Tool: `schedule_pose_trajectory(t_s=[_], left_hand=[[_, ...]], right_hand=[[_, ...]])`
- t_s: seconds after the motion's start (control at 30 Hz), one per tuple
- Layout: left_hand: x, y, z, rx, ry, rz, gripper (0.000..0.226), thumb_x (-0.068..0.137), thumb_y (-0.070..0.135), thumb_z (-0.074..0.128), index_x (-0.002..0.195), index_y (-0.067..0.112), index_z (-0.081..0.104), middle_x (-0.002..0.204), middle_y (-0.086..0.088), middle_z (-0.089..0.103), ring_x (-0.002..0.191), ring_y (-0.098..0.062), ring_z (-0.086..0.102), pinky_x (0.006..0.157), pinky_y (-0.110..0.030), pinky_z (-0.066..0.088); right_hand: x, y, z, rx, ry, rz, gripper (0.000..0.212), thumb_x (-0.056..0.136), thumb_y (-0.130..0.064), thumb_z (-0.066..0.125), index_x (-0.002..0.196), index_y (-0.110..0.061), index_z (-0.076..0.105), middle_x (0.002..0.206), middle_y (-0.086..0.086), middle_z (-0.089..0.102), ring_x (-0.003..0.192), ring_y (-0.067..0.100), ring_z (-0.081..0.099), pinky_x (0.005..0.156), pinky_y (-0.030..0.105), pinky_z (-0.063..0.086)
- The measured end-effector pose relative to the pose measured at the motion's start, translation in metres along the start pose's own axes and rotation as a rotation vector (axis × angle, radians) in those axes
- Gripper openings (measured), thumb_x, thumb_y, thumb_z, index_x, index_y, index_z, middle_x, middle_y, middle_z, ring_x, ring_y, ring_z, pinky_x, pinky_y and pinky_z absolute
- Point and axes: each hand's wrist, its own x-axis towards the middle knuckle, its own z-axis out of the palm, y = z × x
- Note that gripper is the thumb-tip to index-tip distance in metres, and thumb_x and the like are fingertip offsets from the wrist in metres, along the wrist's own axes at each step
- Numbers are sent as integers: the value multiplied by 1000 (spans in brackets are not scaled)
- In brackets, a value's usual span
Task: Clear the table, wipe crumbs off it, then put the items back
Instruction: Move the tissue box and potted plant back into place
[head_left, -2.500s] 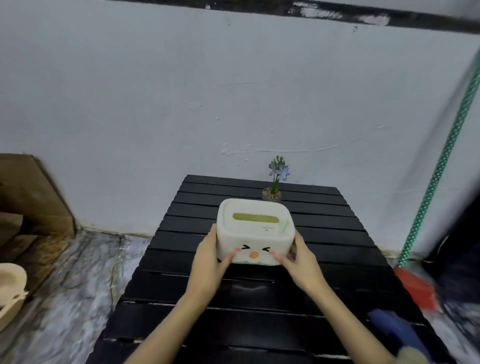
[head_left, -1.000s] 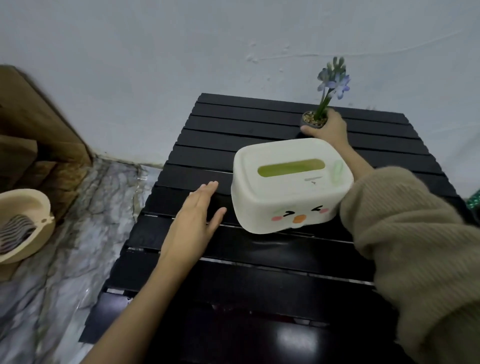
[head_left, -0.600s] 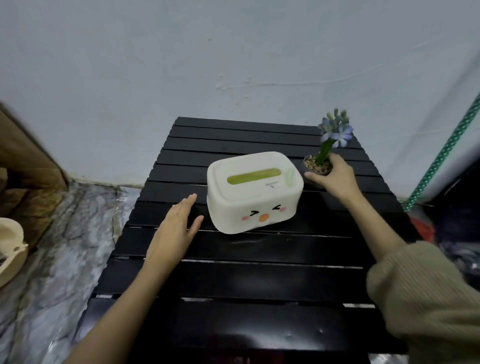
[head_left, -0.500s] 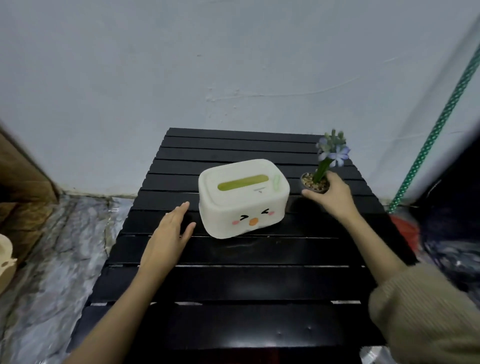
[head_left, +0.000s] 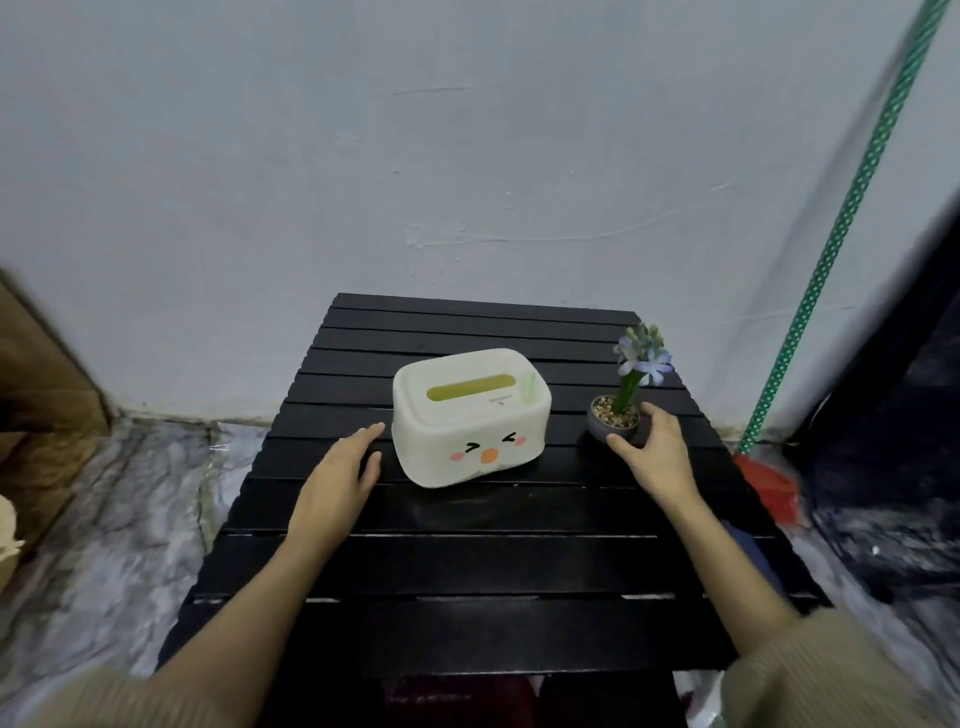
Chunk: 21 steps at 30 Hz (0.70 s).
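**Tipping risk noted at the flower pot**

A small flower pot (head_left: 613, 423) is being gripped at its right and near side by the right hand (head_left: 657, 457), fingers curled around the bowl, at the table's (head_left: 467, 561) right edge. A topple is being judged possible: the stem (head_left: 629, 389) is standing tall above a narrow base, so a sideways pull or a snagged finger could be spilling gravel over the slats or off the edge. The tissue box (head_left: 470, 415) is being left at mid-table, slightly skewed. The left hand (head_left: 337, 480) is being held flat and empty, fingers extended, just beside the box's left wall; contact cannot be confirmed. Both forearms are being extended forward, sleeves pushed back.
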Motion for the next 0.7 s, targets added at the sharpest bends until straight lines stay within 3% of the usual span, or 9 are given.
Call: schedule_pose_trajectory(t_s=[0.17, 0.27, 0.37, 0.5, 0.57, 0.63, 0.7], left_hand=[[-13, 15, -1, -138, 33, -4, 45, 92, 22, 46, 136, 26, 37, 141, -2, 47, 130, -22, 42, 107, -41, 38], [-17, 22, -3, -150, -5, 40, 51, 91, 28, 49, 139, 26, 30, 145, 0, 41, 135, -16, 34, 111, -37, 33], [-12, 30, -9, -132, -43, 93, 59, 89, 32, 52, 141, 25, 25, 146, 1, 39, 136, -14, 32, 110, -34, 30], [-10, 43, -17, -112, -79, 150, 65, 88, 28, 54, 142, 25, 19, 146, 4, 38, 137, -19, 30, 115, -40, 22], [-9, 49, -19, -122, -101, 184, 67, 87, 27, 56, 141, 28, 18, 138, 19, 38, 135, -17, 31, 117, -42, 15], [-8, 50, -19, -127, -111, 214, 68, 84, 28, 61, 135, 39, 16, 117, 40, 32, 121, -4, 38, 116, -39, 23], [-4, 50, -18, -138, -107, 216, 69, 80, 32, 65, 125, 49, 15, 103, 47, 29, 112, 5, 36, 102, -21, 32]], right_hand=[[-22, -18, -1, 61, 64, -101, 49, 81, -12, 64, 125, -6, 44, 128, 17, 45, 117, 29, 47, 98, 36, 38], [-20, -25, 11, 90, -120, -202, 57, 78, -16, 69, 128, -10, 42, 131, 10, 48, 121, 22, 47, 102, 39, 41], [-10, -32, 22, 44, -347, -223, 74, 77, -24, 71, 137, -13, 30, 143, 8, 38, 131, 18, 36, 110, 42, 33], [-2, -36, 34, 71, -480, -240, 85, 74, -25, 73, 141, -24, 20, 149, 1, 31, 137, 18, 27, 113, 46, 28], [-2, -36, 39, 134, -505, -262, 84, 74, -22, 73, 140, -30, 23, 146, -3, 36, 134, 15, 33, 112, 47, 29], [-5, -35, 43, 188, -484, -265, 83, 73, -20, 73, 138, -35, 24, 144, -5, 41, 131, 12, 38, 111, 46, 33], [-12, -34, 45, 246, -441, -241, 81, 74, -15, 73, 138, -33, 27, 139, -5, 46, 123, 9, 45, 106, 38, 39]])
